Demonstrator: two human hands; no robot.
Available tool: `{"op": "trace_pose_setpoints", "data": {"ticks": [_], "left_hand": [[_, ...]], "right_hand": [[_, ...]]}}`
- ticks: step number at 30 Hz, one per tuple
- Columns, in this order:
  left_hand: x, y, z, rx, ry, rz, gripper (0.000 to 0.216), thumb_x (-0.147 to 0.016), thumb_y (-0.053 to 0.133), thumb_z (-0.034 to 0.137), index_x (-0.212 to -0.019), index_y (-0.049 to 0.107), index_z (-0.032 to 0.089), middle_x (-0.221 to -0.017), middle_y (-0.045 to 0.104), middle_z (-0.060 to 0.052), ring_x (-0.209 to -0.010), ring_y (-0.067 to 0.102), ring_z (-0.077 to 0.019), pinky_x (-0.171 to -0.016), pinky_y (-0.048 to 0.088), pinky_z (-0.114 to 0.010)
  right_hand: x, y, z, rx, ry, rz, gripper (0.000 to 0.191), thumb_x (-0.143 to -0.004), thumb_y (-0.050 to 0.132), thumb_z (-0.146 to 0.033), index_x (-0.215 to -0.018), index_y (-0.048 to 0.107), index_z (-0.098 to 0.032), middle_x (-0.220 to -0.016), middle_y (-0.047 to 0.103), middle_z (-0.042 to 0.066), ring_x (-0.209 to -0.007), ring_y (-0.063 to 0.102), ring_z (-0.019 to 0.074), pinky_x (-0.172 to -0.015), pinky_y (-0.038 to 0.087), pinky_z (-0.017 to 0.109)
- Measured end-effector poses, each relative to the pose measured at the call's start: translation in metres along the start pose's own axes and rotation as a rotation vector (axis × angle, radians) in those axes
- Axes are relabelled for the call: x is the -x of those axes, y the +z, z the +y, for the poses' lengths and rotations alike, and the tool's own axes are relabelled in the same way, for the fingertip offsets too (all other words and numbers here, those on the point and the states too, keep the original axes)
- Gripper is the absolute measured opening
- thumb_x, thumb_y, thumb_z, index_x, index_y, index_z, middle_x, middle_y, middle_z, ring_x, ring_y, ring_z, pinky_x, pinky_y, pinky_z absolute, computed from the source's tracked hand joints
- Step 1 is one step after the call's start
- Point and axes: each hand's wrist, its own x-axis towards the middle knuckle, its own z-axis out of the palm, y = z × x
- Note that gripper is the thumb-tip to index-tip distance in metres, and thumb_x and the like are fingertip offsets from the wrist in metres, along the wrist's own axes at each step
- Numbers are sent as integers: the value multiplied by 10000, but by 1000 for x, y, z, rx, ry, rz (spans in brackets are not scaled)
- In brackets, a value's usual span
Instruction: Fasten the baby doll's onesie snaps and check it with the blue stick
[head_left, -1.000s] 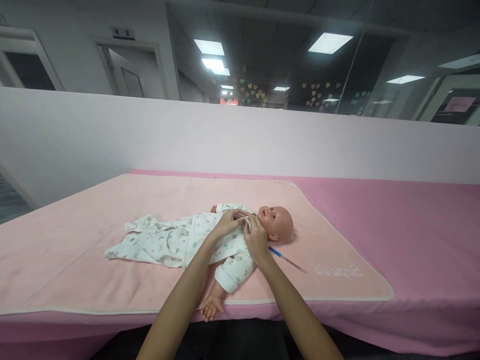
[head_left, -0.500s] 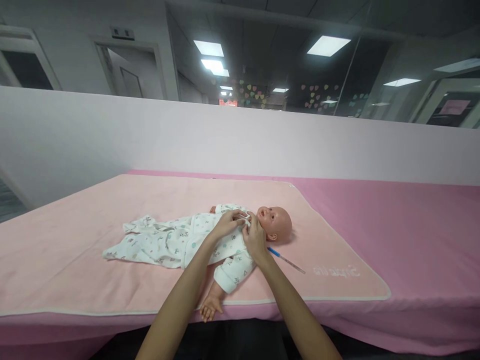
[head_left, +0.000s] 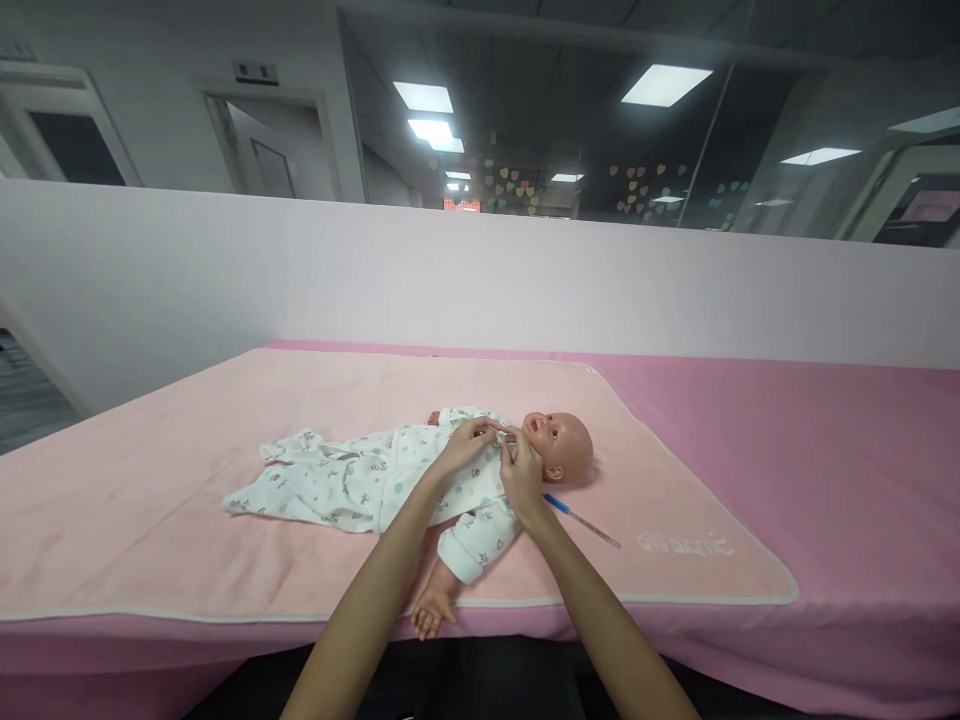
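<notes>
Doll (head_left: pixel 412 455): it lies on its back upon the peach mat (head_left: pixel 172 530), with the head (head_left: pixel 570 447) to the right side and the legs to the left.

Clothes of the doll: white suit (head_left: pixel 315 490) with small printed figures, long sleeves and covered feet; the lower part looks flat and wrinkled.

Near arm of the doll: stretched toward the person, its small hand (head_left: pixel 433 612) lying at the near border of the mat, palm side not clear.

Left hand (head_left: pixel 466 445): on the upper chest of the doll, fingers bent and near to closed, tips at the neckline.

Right hand (head_left: pixel 523 470): beside the neck and chin, fingers curled, thumb and forefinger close together, tips almost meeting those of the left hand.

Grip: both hands touch the collar area; whether the fingertips pinch the cloth, I cannot tell, as they hide it.

Thin stick with blue end (head_left: pixel 582 521): on the mat, just beside the right wrist, lying slantwise.

Under the mat: pink cloth (head_left: pixel 787 450), seen widely at the right.

Behind: white low wall (head_left: pixel 465 275), and above it dark glass (head_left: pixel 585 120) with heart stickers (head_left: pixel 511 188).
</notes>
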Motion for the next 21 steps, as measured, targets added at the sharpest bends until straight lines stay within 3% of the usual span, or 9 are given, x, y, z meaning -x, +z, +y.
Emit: {"op": "trace_pose_setpoints", "data": {"ticks": [6, 12, 14, 17, 21], "left_hand": [[3, -8, 7, 74, 17, -140, 314, -711, 508, 213, -1011, 586, 164, -896, 623, -46, -824, 561, -169, -735, 440, -272], [6, -8, 7, 144, 17, -152, 284, -700, 521, 195, -973, 596, 170, -882, 624, -38, -817, 565, -161, -735, 435, -273], [3, -9, 4, 125, -7, -97, 285, -710, 518, 213, -983, 587, 174, -842, 631, -33, -808, 574, -165, -736, 440, -281], [2, -10, 7, 33, -22, 108, 264, -727, 521, 257, -970, 582, 175, -799, 639, -31, -786, 588, -172, -762, 445, -307], [33, -5, 51, 24, 87, 407, 241, -768, 513, 323, -937, 596, 173, -896, 648, -54, -882, 588, -192, -852, 435, -336]], "right_hand": [[-1, -1, -1, 48, -31, 51, 198, -845, 357, -179, -837, 554, -175, -796, 619, 39, -740, 569, 154, -681, 427, 260], [-4, 0, 1, 104, -46, 54, 220, -823, 351, -136, -804, 565, -181, -782, 619, 40, -744, 561, 157, -684, 416, 260], [-3, 0, 1, 119, -50, 54, 225, -810, 354, -123, -793, 571, -180, -799, 612, 45, -767, 558, 158, -699, 417, 260], [-2, 2, -1, 149, -58, 39, 195, -785, 386, -124, -780, 573, -175, -851, 592, 56, -795, 549, 158, -718, 418, 259], [-1, 4, -3, 197, -65, 14, 119, -778, 444, -186, -786, 562, -175, -852, 575, 55, -779, 538, 162, -708, 419, 269]]}}
